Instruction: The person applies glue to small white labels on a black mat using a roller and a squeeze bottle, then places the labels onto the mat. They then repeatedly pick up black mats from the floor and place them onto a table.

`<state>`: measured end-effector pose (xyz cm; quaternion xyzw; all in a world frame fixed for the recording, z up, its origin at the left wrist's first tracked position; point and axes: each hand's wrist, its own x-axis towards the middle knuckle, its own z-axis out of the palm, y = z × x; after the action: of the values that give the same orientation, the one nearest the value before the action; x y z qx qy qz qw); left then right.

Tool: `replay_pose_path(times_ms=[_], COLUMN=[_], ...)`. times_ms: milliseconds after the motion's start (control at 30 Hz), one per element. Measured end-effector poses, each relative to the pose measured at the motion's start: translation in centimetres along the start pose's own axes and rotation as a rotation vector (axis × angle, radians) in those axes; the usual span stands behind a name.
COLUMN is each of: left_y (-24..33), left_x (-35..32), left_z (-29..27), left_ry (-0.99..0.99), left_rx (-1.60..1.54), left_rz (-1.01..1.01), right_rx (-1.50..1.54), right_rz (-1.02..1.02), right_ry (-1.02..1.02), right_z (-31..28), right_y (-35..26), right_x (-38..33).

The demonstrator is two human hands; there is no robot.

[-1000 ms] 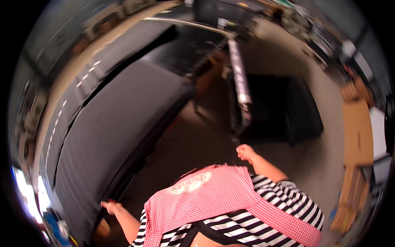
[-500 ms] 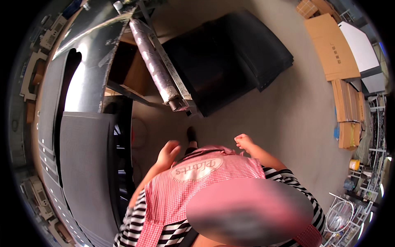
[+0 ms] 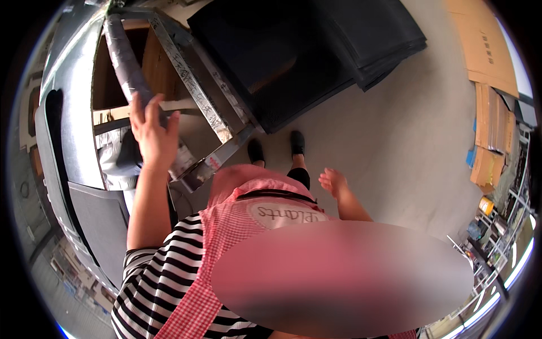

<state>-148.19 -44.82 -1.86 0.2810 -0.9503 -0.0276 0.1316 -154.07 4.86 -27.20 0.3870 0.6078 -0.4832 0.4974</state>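
My left hand [image 3: 153,135] reaches forward with its fingers spread, over the long tape-wrapped roller [image 3: 121,59] at the edge of the metal table. Whether its fingertips touch the roller I cannot tell. Beside the roller runs a worn metal frame [image 3: 192,85] with scribbled marks. My right hand [image 3: 334,182] hangs over the floor on the right, fingers loosely bent and apart, holding nothing. Ahead of me lies a stack of large black sheets [image 3: 271,62], with more of them folded or piled at its right [image 3: 372,39].
Grey-black sheets [image 3: 99,220] lie on the table at my left, and a shiny metal tabletop [image 3: 79,130] shows behind them. Under the frame is a brown carton [image 3: 161,68]. Cardboard boxes [image 3: 491,121] and a metal rack [image 3: 502,226] line the right side.
My left hand has risen forward and left to the roller, its fingers spreading. The view has shifted, bringing the roller and frame closer. My right hand stays low, its fingers loosened.
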Motion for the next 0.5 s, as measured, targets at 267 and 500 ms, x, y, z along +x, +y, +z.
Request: replay_pose_path(times_ms=[267, 500], left_y=[1.4, 1.3], left_x=[1.3, 2.1], left_z=[0.7, 2.0], left_ry=[-0.169, -0.234], left_rx=[0.033, -0.014], left_rz=[-0.249, -0.262], right_rx=[0.106, 0.382], right_rz=[0.070, 0.189], right_ry=[-0.167, 0.273], right_z=[9.6, 18.3], right_y=[-10.8, -14.6], right_x=[17.5, 27.7])
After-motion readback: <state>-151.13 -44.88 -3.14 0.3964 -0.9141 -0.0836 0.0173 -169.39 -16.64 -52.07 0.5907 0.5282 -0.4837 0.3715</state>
